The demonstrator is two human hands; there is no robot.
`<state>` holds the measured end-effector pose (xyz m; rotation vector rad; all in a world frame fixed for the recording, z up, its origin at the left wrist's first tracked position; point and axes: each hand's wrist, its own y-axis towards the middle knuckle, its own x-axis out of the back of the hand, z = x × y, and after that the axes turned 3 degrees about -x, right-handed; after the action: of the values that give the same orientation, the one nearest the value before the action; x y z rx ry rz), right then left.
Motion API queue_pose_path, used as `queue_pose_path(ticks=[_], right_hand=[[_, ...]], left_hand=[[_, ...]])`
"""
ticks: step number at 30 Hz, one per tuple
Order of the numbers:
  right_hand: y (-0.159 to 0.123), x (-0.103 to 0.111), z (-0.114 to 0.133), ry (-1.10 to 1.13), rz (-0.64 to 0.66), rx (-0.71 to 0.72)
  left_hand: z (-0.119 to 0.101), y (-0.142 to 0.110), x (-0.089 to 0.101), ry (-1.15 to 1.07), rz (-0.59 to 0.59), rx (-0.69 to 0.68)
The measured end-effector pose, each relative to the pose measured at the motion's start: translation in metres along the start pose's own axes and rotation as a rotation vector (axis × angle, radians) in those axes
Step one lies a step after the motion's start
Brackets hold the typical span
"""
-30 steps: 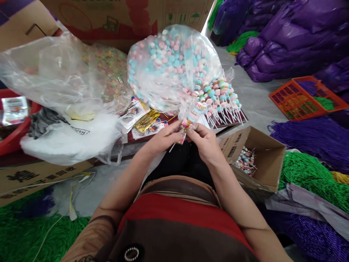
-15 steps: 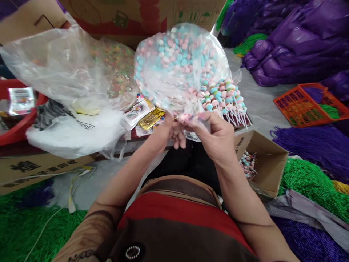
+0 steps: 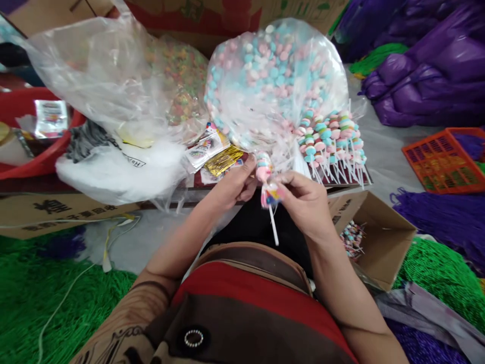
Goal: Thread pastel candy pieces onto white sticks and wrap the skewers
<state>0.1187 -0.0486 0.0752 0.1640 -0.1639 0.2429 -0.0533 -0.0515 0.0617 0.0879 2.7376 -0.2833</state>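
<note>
A wrapped marshmallow lollipop (image 3: 264, 169) hangs upright over my lap, its white stick pointing down. Clear film with a colourful printed lower part covers the candy and gathers below it. My right hand (image 3: 305, 199) pinches the printed wrapper from the right. At the candy's left side is my left hand (image 3: 238, 184), fingers curled and thumb near the wrapper; what it grips, if anything, is hidden. Just beyond it lie gold twist ties (image 3: 223, 161) and printed wrapper sachets (image 3: 206, 146). Unwrapped marshmallow skewers (image 3: 333, 139) are piled to the right.
A big bag of pink, blue and white marshmallows (image 3: 276, 76) stands behind my hands, with a bag of gummy candies (image 3: 185, 81) beside it. At left is a red basin (image 3: 71, 132). A carton (image 3: 394, 242) holding wrapped pops and an orange basket (image 3: 428, 162) are at right.
The lollipop has turned so that its stick points down and its printed wrapper shows. My left hand has drawn to its left side. The view has shifted left.
</note>
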Motion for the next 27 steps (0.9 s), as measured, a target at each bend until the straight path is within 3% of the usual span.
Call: queue_pose_path(ticks=[1,3,7,13,16,18,21,24,26,27], right_hand=[[-0.005,0.002,-0.005,-0.001,0.023,-0.028],[-0.014,0.008,-0.017,0.066,0.030,-0.118],[-0.023,0.026,-0.032,0.269,-0.016,-0.306],[-0.036,0.032,-0.029,0.380,-0.009,-0.407],[-0.046,0.034,-0.029,0.381,-0.124,-0.472],[-0.052,0.045,-0.032,0.329,-0.296,-0.427],[-0.061,0.083,-0.046,0.138,-0.658,-0.290],[-0.078,0.142,-0.074,-0.190,-0.938,-0.238],[-0.096,0.185,-0.098,-0.541,-1.010,-0.279],[-0.107,0.206,-0.110,-0.746,-0.974,-0.326]], left_hand=[[0.001,0.001,0.001,-0.016,0.023,-0.021],[0.001,-0.003,-0.001,0.057,0.176,-0.104],[0.006,-0.020,-0.014,0.407,0.508,-0.373],[0.047,-0.019,-0.027,1.015,0.499,-0.780],[0.054,-0.015,-0.027,1.286,0.676,-0.778],[0.051,-0.013,-0.024,1.329,0.747,-0.735],[0.047,-0.010,-0.014,1.254,0.668,-0.679],[0.045,-0.004,0.003,1.171,0.520,-0.635],[0.045,0.002,0.017,1.147,0.410,-0.628],[0.045,0.005,0.024,1.149,0.347,-0.629]])
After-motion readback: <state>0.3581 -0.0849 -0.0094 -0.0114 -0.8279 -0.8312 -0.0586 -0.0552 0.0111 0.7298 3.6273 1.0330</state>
